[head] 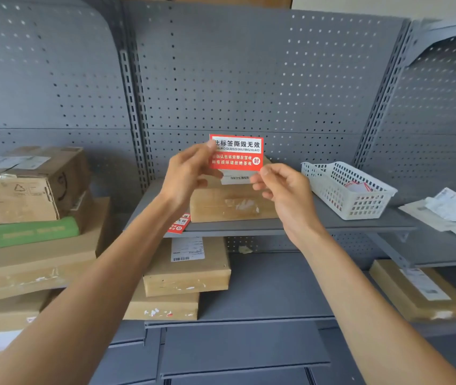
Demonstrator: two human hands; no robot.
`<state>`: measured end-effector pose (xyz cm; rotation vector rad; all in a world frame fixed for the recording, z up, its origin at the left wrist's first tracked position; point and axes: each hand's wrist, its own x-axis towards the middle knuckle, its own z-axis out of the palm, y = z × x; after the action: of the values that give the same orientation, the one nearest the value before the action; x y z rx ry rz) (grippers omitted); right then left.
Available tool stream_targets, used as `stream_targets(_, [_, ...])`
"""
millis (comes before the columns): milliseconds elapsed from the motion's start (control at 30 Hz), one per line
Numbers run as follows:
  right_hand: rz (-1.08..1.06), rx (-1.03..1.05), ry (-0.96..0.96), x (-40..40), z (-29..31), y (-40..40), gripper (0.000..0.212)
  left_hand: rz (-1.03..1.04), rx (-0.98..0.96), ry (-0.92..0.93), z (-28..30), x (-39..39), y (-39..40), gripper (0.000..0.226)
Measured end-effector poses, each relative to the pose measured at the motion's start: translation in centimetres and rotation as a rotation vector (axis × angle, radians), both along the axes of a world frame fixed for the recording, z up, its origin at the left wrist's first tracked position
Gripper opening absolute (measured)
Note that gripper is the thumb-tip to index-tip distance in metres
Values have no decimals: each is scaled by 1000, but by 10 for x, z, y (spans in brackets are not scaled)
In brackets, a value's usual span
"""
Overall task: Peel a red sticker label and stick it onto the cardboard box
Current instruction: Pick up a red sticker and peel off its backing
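Head view: two hands (190, 173) (285, 190) pinch one red sticker label (236, 152) above cardboard box (232, 207).

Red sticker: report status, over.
Left hand and right hand pinch the red sticker by opposite edges. Held above the cardboard box, not stuck. Nothing blocking.
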<state>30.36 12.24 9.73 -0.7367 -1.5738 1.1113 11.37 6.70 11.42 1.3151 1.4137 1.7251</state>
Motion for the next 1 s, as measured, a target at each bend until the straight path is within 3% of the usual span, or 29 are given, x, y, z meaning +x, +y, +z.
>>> stream_targets(67, [-2, 2, 11, -1, 0, 3, 16, -37, 23, -65, 1, 0, 6, 15])
stream_targets(167, [-3, 7, 15, 0, 0, 6, 17, -32, 54, -148, 3, 1, 14, 19])
stream_targets(667, [29, 14, -12, -10, 4, 30, 17, -26, 32, -135, 0, -15, 45, 21])
stream_targets(833, [2, 14, 15, -19, 2, 37, 16, 78, 20, -142, -1, -16, 52, 40])
stream_targets(900, [-28, 13, 32, -22, 0, 39, 17, 254, 72, -36, -5, -15, 56, 50])
stream_targets(1000, [-70, 0, 66, -24, -3, 42, 17, 445, 276, 239, -9, -9, 55, 30])
